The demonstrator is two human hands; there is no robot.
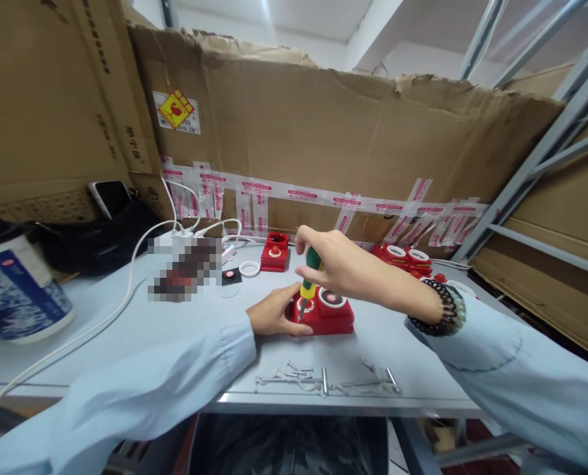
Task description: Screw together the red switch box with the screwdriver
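A red box-shaped device [330,323] with two round white-ringed parts on top lies on the table in front of me. My left hand [276,311] grips its left end, thumb along the front side. My right hand [321,257] is closed round the green and yellow handle of a screwdriver [307,289], held nearly upright. The screwdriver's shaft points down at the device's left part, near the front edge; the contact of its tip is too small to make out. Nearer the table's front edge lie several loose screws [298,371] and T-shaped metal pieces [325,381] with strings.
Another red device [274,253] stands at the back, beside a white ring [249,268] and a dark square piece [231,276]. More red devices [402,258] sit at the back right. A cup [21,284], white cable [125,297] and power strip [173,239] occupy the left. Cardboard [294,145] walls the back.
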